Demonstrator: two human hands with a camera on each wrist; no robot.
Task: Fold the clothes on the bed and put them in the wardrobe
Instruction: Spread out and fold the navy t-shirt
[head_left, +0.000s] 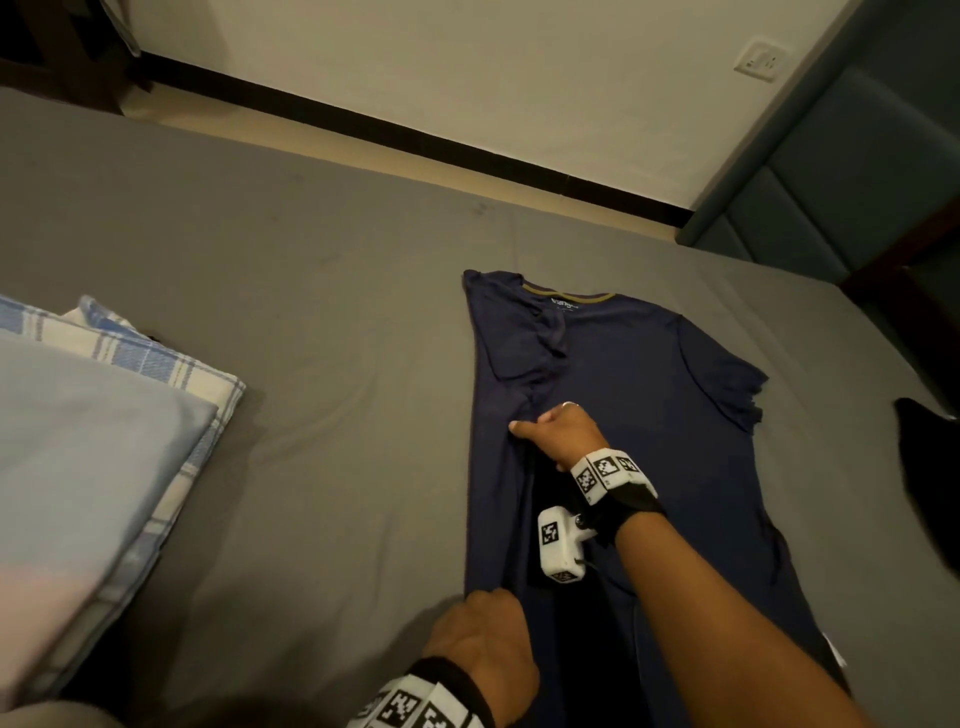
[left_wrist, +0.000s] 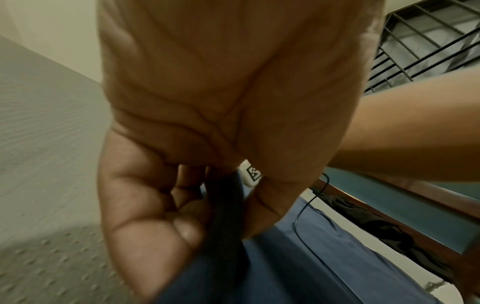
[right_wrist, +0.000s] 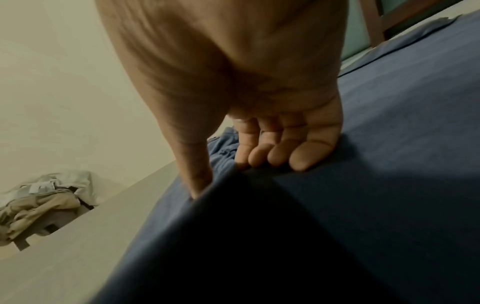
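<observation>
A navy T-shirt (head_left: 623, 374) lies flat on the grey bed sheet (head_left: 260, 312), collar towards the far wall, its left side turned in over the body. My right hand (head_left: 556, 431) is at mid-shirt and pinches the turned-in edge between thumb and fingers (right_wrist: 272, 156); in the right wrist view the T-shirt (right_wrist: 389, 144) spreads out beneath it. My left hand (head_left: 483, 639) is near the hem. In the left wrist view the left hand (left_wrist: 223, 216) grips a dark bunch of the T-shirt (left_wrist: 311, 267).
A folded stack of blue checked and pale blue cloth (head_left: 130, 415) lies at the left of the bed. A black garment (head_left: 930, 467) sits at the right edge. A padded teal headboard (head_left: 831, 182) stands at the far right. Loose clothes (right_wrist: 39, 201) are heaped beyond the bed.
</observation>
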